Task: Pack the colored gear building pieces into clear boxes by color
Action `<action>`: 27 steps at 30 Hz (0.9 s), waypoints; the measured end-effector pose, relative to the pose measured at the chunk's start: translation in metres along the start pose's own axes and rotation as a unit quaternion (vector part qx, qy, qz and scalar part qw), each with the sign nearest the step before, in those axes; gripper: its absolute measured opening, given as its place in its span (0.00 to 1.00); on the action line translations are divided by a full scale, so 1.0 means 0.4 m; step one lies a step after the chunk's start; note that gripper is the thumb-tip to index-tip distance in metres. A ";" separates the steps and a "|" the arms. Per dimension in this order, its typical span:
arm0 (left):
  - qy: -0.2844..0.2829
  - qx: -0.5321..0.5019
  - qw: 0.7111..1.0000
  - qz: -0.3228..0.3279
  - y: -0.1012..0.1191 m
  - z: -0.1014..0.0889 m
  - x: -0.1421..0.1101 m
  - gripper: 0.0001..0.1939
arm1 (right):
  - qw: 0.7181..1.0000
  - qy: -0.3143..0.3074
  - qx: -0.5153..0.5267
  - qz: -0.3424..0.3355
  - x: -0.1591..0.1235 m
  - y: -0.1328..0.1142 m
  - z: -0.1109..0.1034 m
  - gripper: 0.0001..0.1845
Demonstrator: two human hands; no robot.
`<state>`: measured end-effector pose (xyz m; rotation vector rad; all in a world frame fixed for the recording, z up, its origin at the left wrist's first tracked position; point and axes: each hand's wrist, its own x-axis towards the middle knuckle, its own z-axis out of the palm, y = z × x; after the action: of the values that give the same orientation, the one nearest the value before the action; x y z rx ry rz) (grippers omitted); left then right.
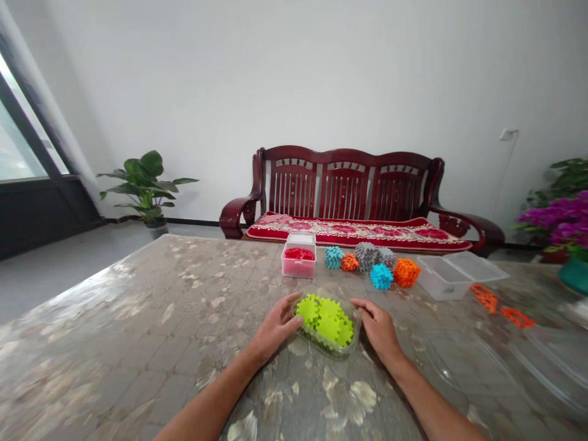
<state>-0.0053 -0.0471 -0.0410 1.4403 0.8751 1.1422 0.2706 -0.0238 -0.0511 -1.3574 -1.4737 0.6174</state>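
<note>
You're at a glossy, marble-patterned desk (138, 318), facing a dark red wooden bench (342, 177) with a red flowered cushion (358, 234). A leafy potted plant (147, 187) stands by the wall, and magenta flowers (558, 217) show at far right. Along the desk's far side sit a clear plastic box (443, 278), a plastic box of red pieces (298, 269), balls of teal, grey, blue and orange spiky pieces (367, 256), and loose orange links (484, 298).

Nearest you, a clear oval tub (327, 351) lies on the desk, its long axis running left to right and angled slightly down to the right. Green spiky pieces (319, 312) fill it, heaped above the rim. Your left hand (274, 327) and right hand (379, 331) touch its opposite ends, but I can't tell whether either grip is firm. An uneven squeeze or a bump could tip pieces out, and the slick surface could let the tub slide.
</note>
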 end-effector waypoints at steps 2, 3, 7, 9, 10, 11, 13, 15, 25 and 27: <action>0.009 0.043 0.999 0.006 -0.007 -0.002 0.000 0.38 | 1.000 0.013 0.014 0.005 -0.002 -0.004 -0.004 0.21; 0.017 0.072 0.997 0.014 -0.009 -0.003 -0.001 0.36 | 1.000 0.017 0.021 0.006 -0.002 -0.006 -0.005 0.22; 0.041 0.193 0.980 0.038 -0.007 -0.005 -0.004 0.27 | 0.999 0.020 0.028 -0.002 -0.002 -0.011 -0.005 0.21; 0.039 0.227 0.972 0.042 -0.003 -0.004 -0.006 0.24 | 1.000 0.017 0.022 -0.005 -0.001 -0.009 -0.004 0.20; 0.037 0.238 0.970 0.043 -0.001 -0.003 -0.007 0.22 | 1.000 0.015 0.019 -0.005 0.000 -0.006 -0.003 0.20; 0.035 0.247 0.967 0.043 0.001 -0.001 -0.008 0.21 | 1.000 0.013 0.015 -0.004 0.001 -0.003 -0.002 0.19; 0.032 0.265 0.963 0.041 0.003 0.002 -0.009 0.20 | 1.000 0.008 0.009 0.002 0.003 0.003 0.001 0.19; 0.030 0.282 0.958 0.041 0.003 0.006 -0.010 0.19 | 1.000 0.001 0.007 0.009 0.005 0.009 0.003 0.19; 0.033 0.327 0.943 0.046 -0.021 0.010 -0.008 0.20 | 1.000 -0.001 0.011 0.027 0.002 0.015 0.009 0.20; 0.037 0.312 0.948 0.049 -0.024 0.005 -0.009 0.22 | 0.999 0.001 0.004 0.033 0.001 0.019 0.008 0.21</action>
<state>-0.0038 -0.0493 -0.0513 1.9781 1.3058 1.0404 0.2710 -0.0208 -0.0585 -1.4046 -1.4284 0.6627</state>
